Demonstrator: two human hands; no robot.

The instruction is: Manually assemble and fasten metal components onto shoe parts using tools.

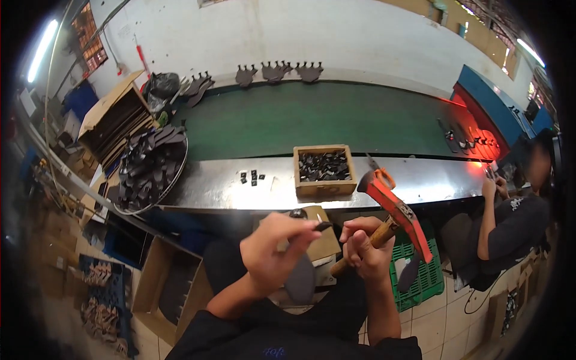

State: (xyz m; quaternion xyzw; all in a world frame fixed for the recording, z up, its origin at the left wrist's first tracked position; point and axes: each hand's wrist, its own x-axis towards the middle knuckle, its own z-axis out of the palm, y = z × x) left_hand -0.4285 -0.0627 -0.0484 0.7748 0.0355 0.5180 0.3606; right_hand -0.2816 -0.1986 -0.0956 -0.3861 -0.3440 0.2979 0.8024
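Observation:
My left hand (273, 249) pinches a small black piece (323, 226) between thumb and fingertips, raised in front of my body. My right hand (369, 247) is closed round the wooden handle of a hammer (399, 210) with an orange-red head, which tilts up and to the right. Below and between my hands lies a dark grey sole-shaped piece (300, 282), partly covered by my left arm. Beyond the hands, a wooden box (326, 189) full of small black parts stands on the metal ledge. Several small black squares (253, 178) lie to its left.
A green conveyor belt (252, 126) runs behind the metal ledge (210, 180). At left are a basket (180, 174) heaped with dark flat pieces and a cardboard box (150, 282). Orange-handled scissors (384, 177) lie near the hammer. A green crate (435, 285) and a co-worker (510, 222) are at right.

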